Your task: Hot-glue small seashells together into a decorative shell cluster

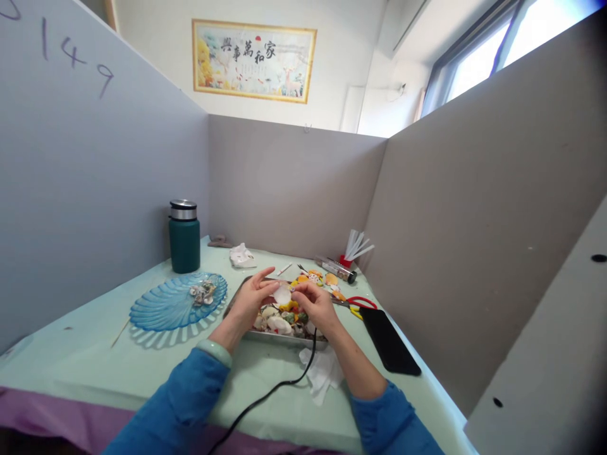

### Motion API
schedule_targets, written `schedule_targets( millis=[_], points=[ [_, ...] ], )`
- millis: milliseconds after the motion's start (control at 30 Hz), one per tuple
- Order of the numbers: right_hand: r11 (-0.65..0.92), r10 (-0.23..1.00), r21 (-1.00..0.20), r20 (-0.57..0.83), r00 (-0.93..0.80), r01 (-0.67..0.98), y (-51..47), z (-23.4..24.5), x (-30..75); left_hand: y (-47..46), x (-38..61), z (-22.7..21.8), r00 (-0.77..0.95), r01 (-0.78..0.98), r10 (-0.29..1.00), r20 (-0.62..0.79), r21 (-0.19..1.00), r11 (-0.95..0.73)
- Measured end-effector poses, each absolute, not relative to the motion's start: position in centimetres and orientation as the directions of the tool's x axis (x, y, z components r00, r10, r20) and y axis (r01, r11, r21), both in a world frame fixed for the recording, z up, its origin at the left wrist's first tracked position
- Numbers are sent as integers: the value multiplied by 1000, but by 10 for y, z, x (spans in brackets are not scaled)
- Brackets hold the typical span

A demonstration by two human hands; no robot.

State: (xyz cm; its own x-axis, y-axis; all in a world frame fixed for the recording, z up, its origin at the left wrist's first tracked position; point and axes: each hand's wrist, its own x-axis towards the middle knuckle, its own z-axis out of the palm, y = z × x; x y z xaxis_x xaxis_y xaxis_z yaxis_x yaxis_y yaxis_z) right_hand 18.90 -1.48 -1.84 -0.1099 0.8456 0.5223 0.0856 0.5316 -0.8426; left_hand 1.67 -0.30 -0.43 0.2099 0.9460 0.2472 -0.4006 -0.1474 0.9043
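Observation:
A thin whitish shell (282,295) is held up over a metal tray (277,339). My left hand (249,303) pinches its left edge between thumb and fingers, with one finger stretched out above. At the shell's right edge, the closed fingertips of my right hand (317,306) grip it too. Below both hands, the tray holds several shells (279,325) in white, green, yellow and red. A black cable (279,383) runs from under my right hand toward the table's front edge; its upper end is hidden.
Blue scalloped plates (159,302) with a small shell piece (203,293) lie left, before a green bottle (184,240). Scissors (363,303) and a black phone (389,341) lie right. Crumpled tissue (322,373) is in front; white sticks (355,245) stand in a red holder. Grey partitions (294,183) enclose the table.

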Motion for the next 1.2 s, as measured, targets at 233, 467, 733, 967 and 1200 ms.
schedule_targets(
  millis=[233, 467, 733, 967, 1200],
  points=[
    [591, 806, -789, 586, -81, 168, -16, -19, 189, -3, 19, -6, 219, -348, 944, 249, 923, -163],
    [593, 798, -783, 603, -7, 188, -15, -16, 191, -1, 12, 2, 401, -658, 887, 229, 746, 105],
    [602, 793, -780, 609, -10, 172, -13, -18, 191, -1, 13, -3, 334, -561, 923, 193, 827, 31],
    [634, 763, -728, 644, -56, 261, -14, -21, 190, -2, 20, -9, 283, -350, 915, 287, 919, -180],
    [697, 695, -641, 715, -82, 321, -17, -21, 188, 0, 19, -9, 252, -326, 924, 287, 924, -198]
  ],
)
